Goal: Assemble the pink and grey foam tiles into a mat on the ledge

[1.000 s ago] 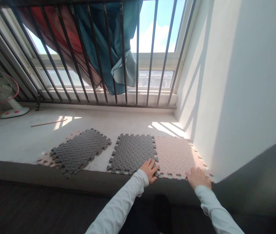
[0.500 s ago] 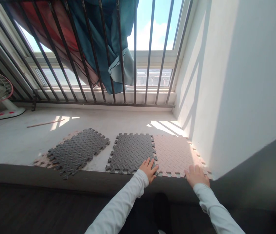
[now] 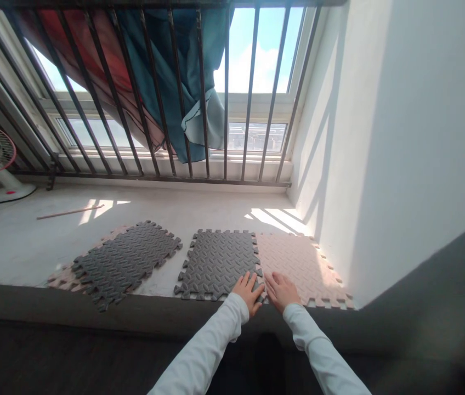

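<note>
A dark grey foam mat tile (image 3: pixel 218 260) with toothed edges lies flat on the ledge, its right edge against a beige foam tile (image 3: pixel 298 263). My left hand (image 3: pixel 249 292) rests with fingers spread on the grey tile's lower right corner. Beside it, my right hand (image 3: pixel 282 291) lies flat on the beige tile's lower left corner, near the seam, holding nothing. Further left, another dark grey tile (image 3: pixel 128 260) lies at an angle over a beige tile (image 3: pixel 66 278), which shows only at its edges.
Metal bars (image 3: pixel 156 99) stand before a window with a blue and red curtain (image 3: pixel 199 66). A fan (image 3: pixel 8 192) and a thin stick (image 3: pixel 70 212) are at the left. A white wall (image 3: pixel 401 137) bounds the right. The ledge's front edge (image 3: pixel 154 312) drops to a dark floor.
My right hand has moved left, from the beige tile's lower right corner to the seam beside my left hand. My left hand stays on the grey tile. The view has shifted slightly.
</note>
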Tool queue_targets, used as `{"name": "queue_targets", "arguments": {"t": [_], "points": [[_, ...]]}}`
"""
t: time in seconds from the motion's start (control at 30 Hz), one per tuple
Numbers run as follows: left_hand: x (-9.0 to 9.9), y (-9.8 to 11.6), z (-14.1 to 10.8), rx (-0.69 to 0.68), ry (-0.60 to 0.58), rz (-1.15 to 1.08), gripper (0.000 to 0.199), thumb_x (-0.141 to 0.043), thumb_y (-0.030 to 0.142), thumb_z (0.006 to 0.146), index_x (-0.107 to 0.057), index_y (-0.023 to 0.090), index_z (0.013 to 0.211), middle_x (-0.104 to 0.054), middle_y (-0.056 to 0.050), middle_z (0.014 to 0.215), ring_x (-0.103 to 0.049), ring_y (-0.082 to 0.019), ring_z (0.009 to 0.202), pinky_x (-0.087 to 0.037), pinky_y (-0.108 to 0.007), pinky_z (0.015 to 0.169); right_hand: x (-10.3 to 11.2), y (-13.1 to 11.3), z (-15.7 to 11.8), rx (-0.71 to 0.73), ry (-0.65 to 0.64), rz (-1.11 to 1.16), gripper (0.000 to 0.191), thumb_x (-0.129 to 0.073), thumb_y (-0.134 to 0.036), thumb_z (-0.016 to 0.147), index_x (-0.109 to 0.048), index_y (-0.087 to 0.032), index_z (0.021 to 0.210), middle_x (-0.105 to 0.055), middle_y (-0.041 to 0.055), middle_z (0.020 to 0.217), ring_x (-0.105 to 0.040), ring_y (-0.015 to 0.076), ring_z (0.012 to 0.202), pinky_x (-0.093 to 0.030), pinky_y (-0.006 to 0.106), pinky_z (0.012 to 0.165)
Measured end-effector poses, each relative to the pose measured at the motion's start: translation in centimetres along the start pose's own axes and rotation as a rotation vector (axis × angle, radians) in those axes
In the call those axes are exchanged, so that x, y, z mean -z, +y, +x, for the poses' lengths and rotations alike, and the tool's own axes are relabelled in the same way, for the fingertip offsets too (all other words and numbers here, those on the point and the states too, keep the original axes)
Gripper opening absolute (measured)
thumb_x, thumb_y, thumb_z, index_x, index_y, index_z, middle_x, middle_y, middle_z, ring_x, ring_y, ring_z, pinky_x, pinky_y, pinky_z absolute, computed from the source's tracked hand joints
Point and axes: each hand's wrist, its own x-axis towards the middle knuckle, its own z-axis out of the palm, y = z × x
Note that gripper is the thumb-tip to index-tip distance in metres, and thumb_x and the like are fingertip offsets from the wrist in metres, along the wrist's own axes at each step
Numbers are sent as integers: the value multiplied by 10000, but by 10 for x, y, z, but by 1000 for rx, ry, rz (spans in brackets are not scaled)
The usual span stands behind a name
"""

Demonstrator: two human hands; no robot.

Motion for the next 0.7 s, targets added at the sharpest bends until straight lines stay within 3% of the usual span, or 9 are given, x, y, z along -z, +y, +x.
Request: {"name": "queue_targets", "arguments": {"t": [0.2,0.37,0.5,0.7], "points": [[0,1,0,3,-3,15,594,-429,447,753,-273,250,1291,-154,-100,1406,-115,-323,1260,-179,-491,988,12,-13,10,-87,-94,-70,418,-353,-339,783,-393,-375,1198,-423,71,1222,-375,251,1094,-316,414,815],[8,-1,0,-18,15,11,586,-421,492,747,-315,256,1273,-226,-101,1385,-188,-327,1241,-232,-485,967,14,-13,15,-69,-148,-90,413,-348,-358,762,-410,-365,1170,-402,87,1229,-362,274,1086,-292,463,788],[14,-13,5,-35,26,-11,520,-434,467,750,-360,296,1235,-334,-24,1345,-291,-261,1203,-303,-447,942,16,-12,19,-49,-170,-104,399,-337,-339,751,-447,-346,1135,-430,90,1196,-391,268,1054,-299,458,767],[11,-22,10,5,-16,-61,592,-476,428,719,-297,287,1266,-317,7,1355,-257,-226,1221,-165,-528,998,20,-15,37,-126,-151,-98,509,-326,-332,746,-296,-359,1253,-489,79,1124,-433,262,1010,-296,471,768]]}}
